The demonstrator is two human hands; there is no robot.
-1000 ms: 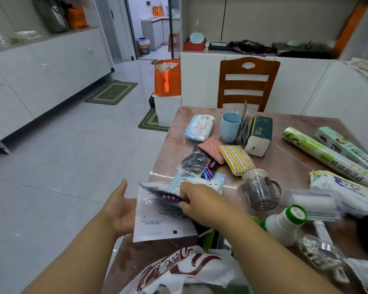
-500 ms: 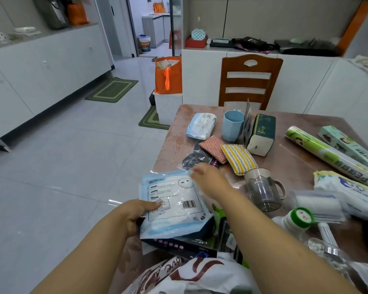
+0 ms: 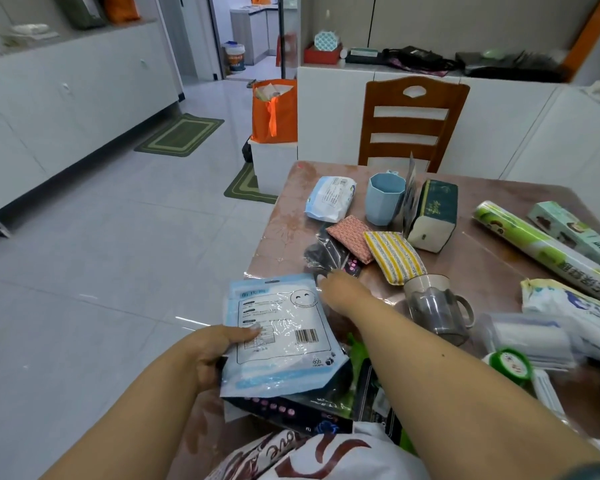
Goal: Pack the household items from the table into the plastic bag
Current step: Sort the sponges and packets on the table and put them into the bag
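**Packing barely begun: most items left on the surface**

At the left, a flat blue-and-white packet (image 3: 278, 336) is clamped at its edge by the left hand (image 3: 219, 348), thumb on top, and is held above a dark dotted package (image 3: 284, 412) at the near edge of the surface (image 3: 284, 223). Below these, the plastic bag (image 3: 323, 455), white with red lettering, is seen at the bottom of the view; what it contains cannot be told.

Further right, the right hand (image 3: 343, 294) is stretched forward toward a dark wrapped item (image 3: 326, 254); contact appears to be made at the fingertips, but whether the fingers are closed on it cannot be told.

Much is judged to be left. Across the surface, unpacked, are seen a wipes pack (image 3: 329, 199), a red patterned pad (image 3: 352, 237), a blue cup (image 3: 385, 197), a yellow striped pad (image 3: 394, 256), a green tissue box (image 3: 432, 216), a clear mug (image 3: 437, 308), a green-capped bottle (image 3: 508, 367), and, at the far right, a film roll (image 3: 541, 247) and a long box (image 3: 575, 233).

The task is therefore judged to be in an early stage.
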